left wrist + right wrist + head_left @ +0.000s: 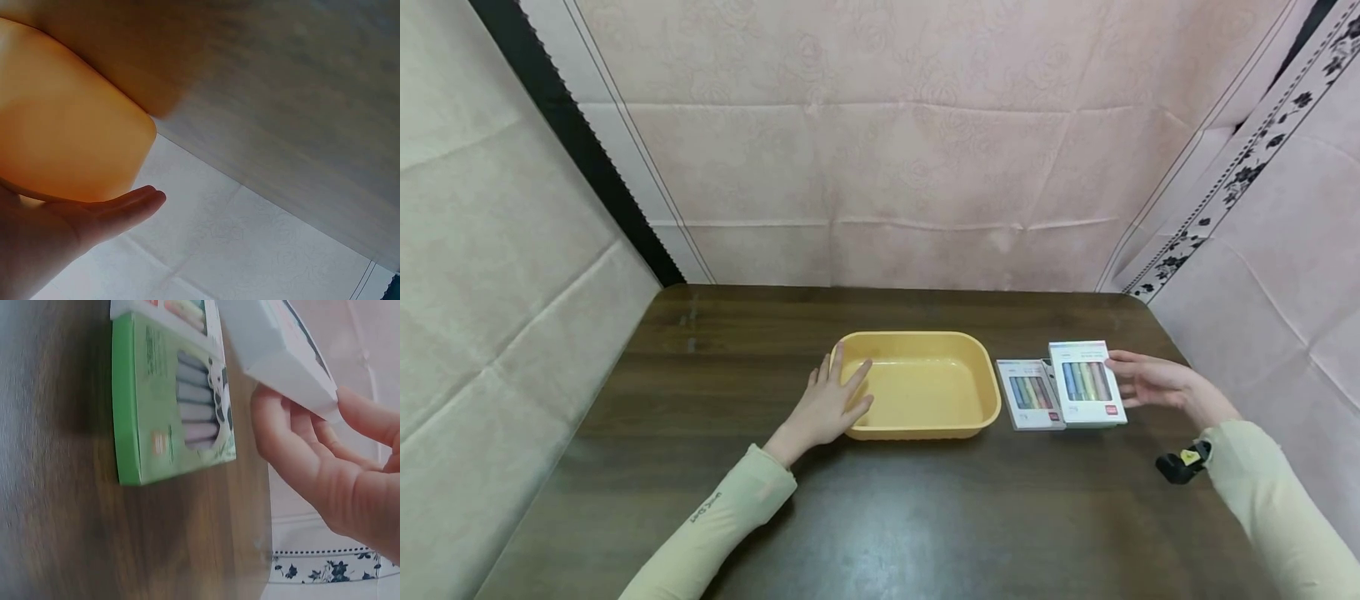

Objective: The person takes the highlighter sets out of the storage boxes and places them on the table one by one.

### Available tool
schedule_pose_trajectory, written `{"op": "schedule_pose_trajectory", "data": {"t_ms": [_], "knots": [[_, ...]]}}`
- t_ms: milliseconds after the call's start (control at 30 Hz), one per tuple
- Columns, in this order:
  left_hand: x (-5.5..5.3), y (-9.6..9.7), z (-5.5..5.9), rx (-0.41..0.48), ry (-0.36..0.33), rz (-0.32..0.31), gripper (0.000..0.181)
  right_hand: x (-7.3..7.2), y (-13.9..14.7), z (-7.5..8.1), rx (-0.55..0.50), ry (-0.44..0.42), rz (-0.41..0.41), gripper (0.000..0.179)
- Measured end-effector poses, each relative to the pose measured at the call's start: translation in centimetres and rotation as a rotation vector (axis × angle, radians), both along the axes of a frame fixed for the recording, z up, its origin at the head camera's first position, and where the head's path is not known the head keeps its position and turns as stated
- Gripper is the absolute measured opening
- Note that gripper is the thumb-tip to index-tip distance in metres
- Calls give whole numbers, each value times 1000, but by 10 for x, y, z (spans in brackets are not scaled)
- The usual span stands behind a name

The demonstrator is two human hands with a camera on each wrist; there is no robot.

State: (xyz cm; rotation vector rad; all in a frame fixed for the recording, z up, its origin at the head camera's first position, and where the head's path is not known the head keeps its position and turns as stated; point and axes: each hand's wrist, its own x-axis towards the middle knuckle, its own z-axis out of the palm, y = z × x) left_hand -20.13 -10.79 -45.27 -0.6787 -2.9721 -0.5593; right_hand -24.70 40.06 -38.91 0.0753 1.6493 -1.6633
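Note:
A yellow plastic basin (925, 425) stands on the table, with nothing seen inside it. Spread across its left rim is my left hand (826, 402), fingers straight; the left wrist view shows this hand (94, 222) against the basin's outer wall (75, 119). My right hand (1157, 387) pinches the right edge of a white windowed box of pastel-coloured pens (1086, 396). In the right wrist view, thumb and fingers grip this white box (287, 362) above the table. Below it lies a green pen box (153, 394), mostly hidden from the head view. Another white pen box (1036, 408) lies to the left.
The dark wooden table (887, 517) ends at a far edge before a pale cloth backdrop (910, 183). Cloth walls rise at both sides. A black device with a yellow mark (1183, 461) is worn on my right wrist.

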Motion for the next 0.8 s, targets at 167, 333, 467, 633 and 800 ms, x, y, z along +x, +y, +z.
{"op": "schedule_pose_trajectory", "data": {"t_ms": [167, 333, 467, 633, 800], "knots": [[0, 0, 2, 9, 4, 1, 58, -2, 12, 2, 55, -14, -29, 16], [1, 0, 3, 9, 2, 2, 58, -4, 24, -1, 134, -44, -62, 11], [2, 0, 2, 9, 2, 1, 58, -6, 31, -4, 164, -73, -80, 11], [1, -1, 2, 9, 3, 2, 58, -10, 36, -10, 197, -101, -129, 13], [1, -2, 1, 5, -4, 6, 58, -14, 39, -17, 227, -115, -151, 27]]}}
